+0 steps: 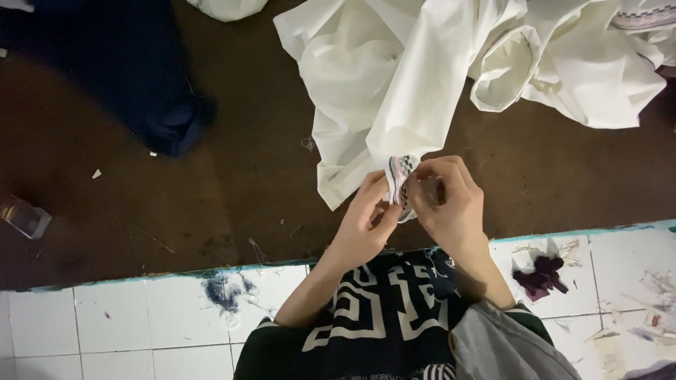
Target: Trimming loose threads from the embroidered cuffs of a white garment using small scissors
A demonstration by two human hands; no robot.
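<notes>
A large cream-white cloth lies bunched on a dark brown table, trailing down toward me. One patterned edge of it, a trim strip with dark and pinkish marks, is pinched between both hands. My left hand grips the strip from the left with thumb and fingers. From the right my right hand closes over the same edge, fingers curled. Both hands sit just above the table's near edge, over my black-and-white patterned garment.
A dark navy cloth lies on the table's far left. A small clear object rests at the left edge. White floor tiles below carry thread scraps and a dark purple fabric scrap.
</notes>
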